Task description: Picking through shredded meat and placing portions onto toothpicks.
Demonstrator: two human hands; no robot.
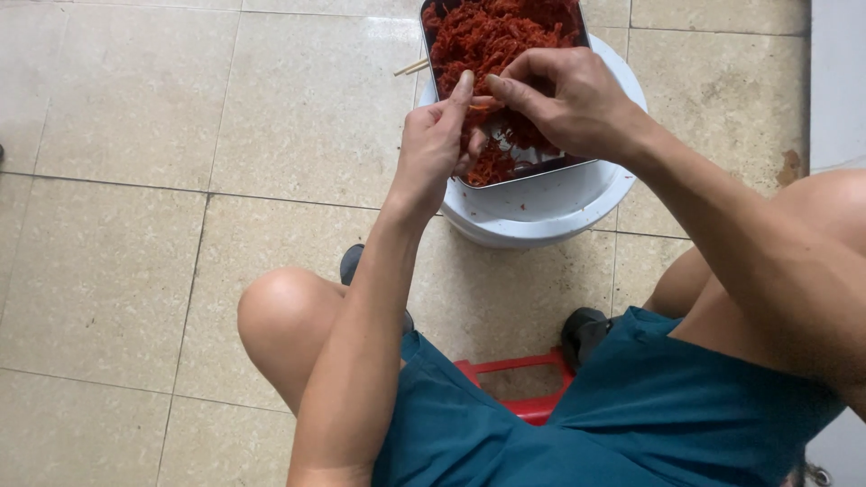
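Teal shorts (631, 406) frame the view—beyond, left hand (433, 149) and right hand (568, 104) pinch one orange strand (481, 106) lying crosswise between fingertips, over the metal tray (505, 177)—shredded red food (496, 41) just behind.

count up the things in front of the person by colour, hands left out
red: 2, the heap of shredded food and the plastic stool
silver: 1, the metal tray
white: 1, the bucket
pale wood: 1, the pair of chopsticks
total: 5

Red shredded strands (501, 36) in metal tray (541, 169)
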